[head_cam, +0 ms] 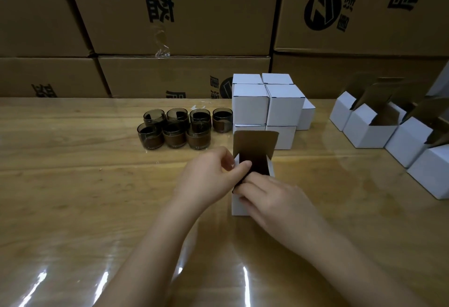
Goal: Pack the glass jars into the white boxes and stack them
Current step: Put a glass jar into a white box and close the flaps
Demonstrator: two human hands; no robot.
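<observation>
A small white box point(237, 206) stands on the table in front of me, its brown-lined lid flap point(255, 142) upright. My left hand point(209, 178) pinches the box's left side flap with thumb and fingers. My right hand point(269, 197) rests on the near edge of the box, fingers pressing a flap inward. What is inside the box is hidden. Several dark glass jars point(184, 127) stand in two rows to the left behind it. A stack of closed white boxes point(267, 107) rises just behind the open box.
Several open white boxes point(374, 132) with raised flaps stand at the right edge of the wooden table point(73, 185), which has a glossy clear cover. Large brown cartons point(182, 15) form a wall along the table's back.
</observation>
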